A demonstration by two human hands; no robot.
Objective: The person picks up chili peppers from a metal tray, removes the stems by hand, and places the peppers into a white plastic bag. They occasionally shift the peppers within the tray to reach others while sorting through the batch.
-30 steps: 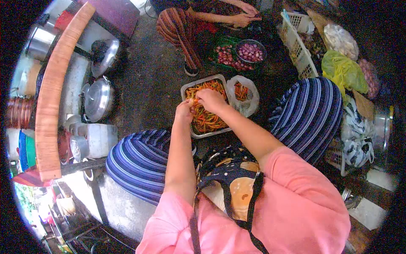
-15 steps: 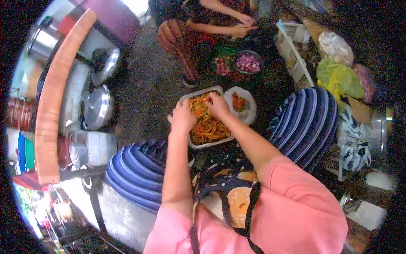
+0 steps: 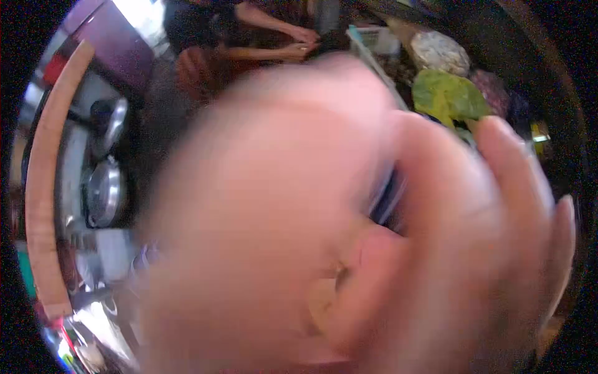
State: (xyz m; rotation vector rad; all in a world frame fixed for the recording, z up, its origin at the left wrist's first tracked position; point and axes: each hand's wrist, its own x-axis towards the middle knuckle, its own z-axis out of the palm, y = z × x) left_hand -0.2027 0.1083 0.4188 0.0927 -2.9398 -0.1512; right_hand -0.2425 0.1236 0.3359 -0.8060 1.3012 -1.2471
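Note:
Very close to the camera, a large, heavily blurred shape that looks like my left hand point(image 3: 268, 199) fills the middle of the view; its fingers cannot be told apart. On the right, my right hand point(image 3: 461, 243) is also raised close to the camera, blurred, with its fingers stretched up and apart. I see nothing held in it. The tray of sliced vegetables is hidden behind the hands. A small patch of striped cloth point(image 3: 389, 198) shows through the gap between them.
Pots with metal lids point(image 3: 107, 192) stand on the left beside a long curved wooden board point(image 3: 47, 187). At the top, another person's hands point(image 3: 302, 43) are close together. A yellow-green bag point(image 3: 445, 96) and a whitish bag point(image 3: 439, 53) lie upper right.
Both hands have left the vegetable tray and come up in front of the camera, covering most of the view. The surroundings have shifted left in the picture.

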